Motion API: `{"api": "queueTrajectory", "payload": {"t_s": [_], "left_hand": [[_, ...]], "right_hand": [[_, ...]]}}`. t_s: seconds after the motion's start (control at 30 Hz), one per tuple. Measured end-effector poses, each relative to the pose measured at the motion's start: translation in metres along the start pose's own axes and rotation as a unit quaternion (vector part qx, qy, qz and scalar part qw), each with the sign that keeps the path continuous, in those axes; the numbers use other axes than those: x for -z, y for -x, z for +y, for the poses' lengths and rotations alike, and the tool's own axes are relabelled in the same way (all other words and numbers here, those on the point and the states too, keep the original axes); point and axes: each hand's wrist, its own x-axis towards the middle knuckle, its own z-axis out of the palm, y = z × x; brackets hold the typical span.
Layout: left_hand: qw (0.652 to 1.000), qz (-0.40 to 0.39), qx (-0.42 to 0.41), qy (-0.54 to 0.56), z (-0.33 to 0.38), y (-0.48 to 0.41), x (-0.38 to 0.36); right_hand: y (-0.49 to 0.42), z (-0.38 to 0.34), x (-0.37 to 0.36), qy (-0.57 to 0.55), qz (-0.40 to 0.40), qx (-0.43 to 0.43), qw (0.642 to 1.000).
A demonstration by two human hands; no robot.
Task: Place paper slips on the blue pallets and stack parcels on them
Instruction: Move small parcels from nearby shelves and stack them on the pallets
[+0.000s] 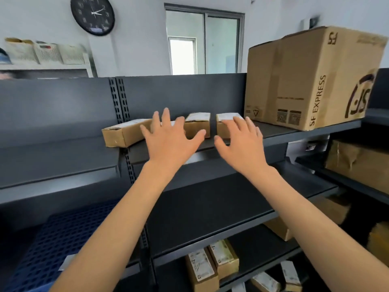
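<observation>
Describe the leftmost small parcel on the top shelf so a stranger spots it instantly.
Find the big SF EXPRESS carton on the dark top shelf. Small brown parcels sit to its left. The leftmost parcel is the long one, lying askew in front of the slotted upright.

"SF EXPRESS" in black up the side of a large cardboard box (311, 81) on the shelf (280, 130), upside-down "SF" mark near its top corner, numerals ringing a black wall clock (92, 14), white labels on small parcels (197, 123) too blurred to read
</observation>
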Motion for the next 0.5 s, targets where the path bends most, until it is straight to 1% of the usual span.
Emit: {"api": "queueTrajectory", "payload": {"t_s": [0.07, 0.1, 0.23, 0.37, 0.43, 0.5], "left_hand": [[0.997, -0.05, 0.041, -0.047, 0.004, -0.018, -0.01], [0.994, -0.063, 0.05, -0.069, 0.006, -0.025, -0.015], [0.992, -0.06, 0.057, -0.096, 0.011, -0.046, -0.03], [0.991, -0.043, 0.062, -0.11, 0.016, -0.05, -0.036], [0.993, -0.031, 0.076, -0.08, 0.019, -0.05, -0.036], [0.994, 0.003, 0.098, -0.047, 0.019, -0.051, -0.028]], "right_hand": [[-0.028, 0.011, -0.016, 0.028, -0.04, -0.036, 0.998], [-0.041, 0.016, -0.023, 0.041, -0.056, -0.049, 0.996], [-0.071, 0.032, -0.045, 0.049, -0.098, -0.073, 0.991], [-0.081, 0.046, -0.054, 0.011, -0.079, -0.063, 0.995], [-0.087, 0.052, -0.052, -0.01, -0.078, -0.06, 0.995], [-0.092, 0.056, -0.047, -0.039, -0.065, -0.049, 0.996]]}}
